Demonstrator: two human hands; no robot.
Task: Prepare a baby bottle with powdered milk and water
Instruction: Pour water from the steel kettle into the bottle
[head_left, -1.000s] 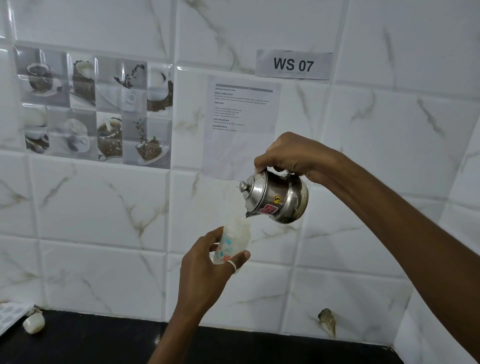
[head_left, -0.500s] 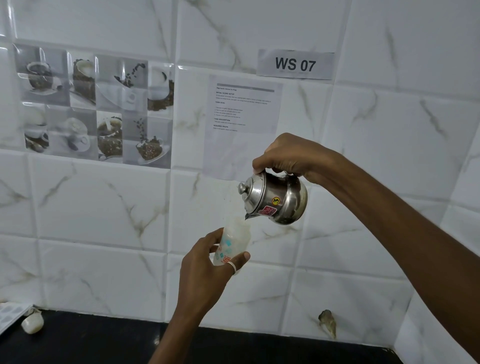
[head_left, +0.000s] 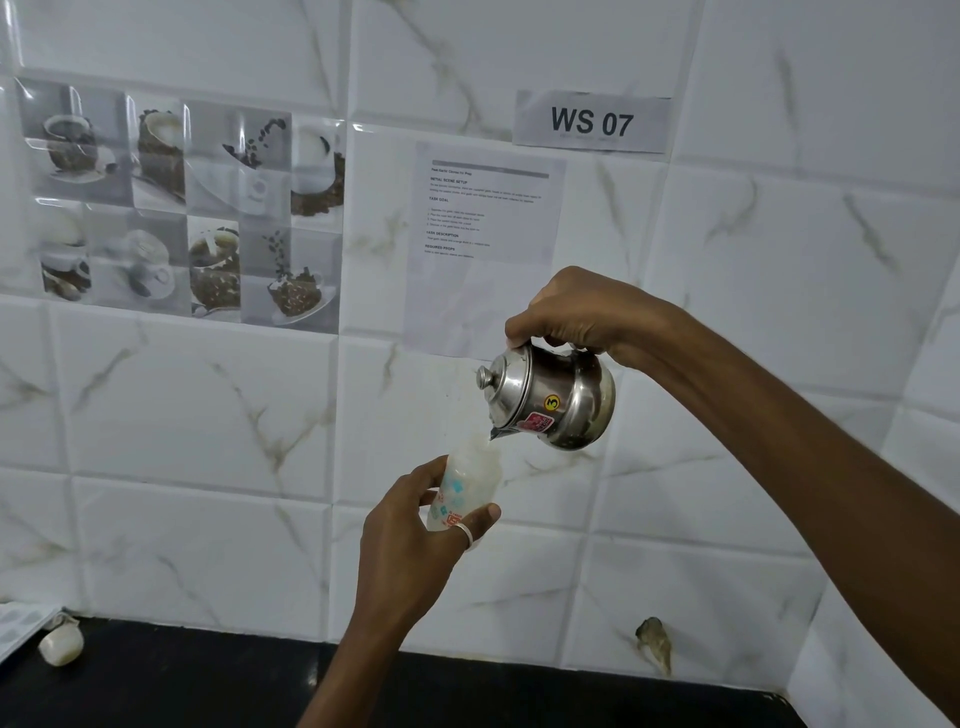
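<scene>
My left hand (head_left: 410, 540) holds a small translucent baby bottle (head_left: 465, 483) with blue and red print, upright and open at the top, in front of the tiled wall. Just above and to the right of it, my right hand (head_left: 582, 312) grips a small steel kettle (head_left: 550, 397) from the top. The kettle is tipped to the left, lid on, with its spout right over the bottle's mouth. The bottle looks whitish inside; the liquid level is hard to tell.
A black countertop (head_left: 208, 686) runs along the bottom. At its far left lie a small white cap-like object (head_left: 61, 644) and the corner of a white tray (head_left: 18, 623). The white marble-tiled wall (head_left: 779, 260) carries a paper sheet and a "WS 07" label.
Both hands stay almost still. The kettle stays tipped over the bottle, shifted only slightly to the left.
</scene>
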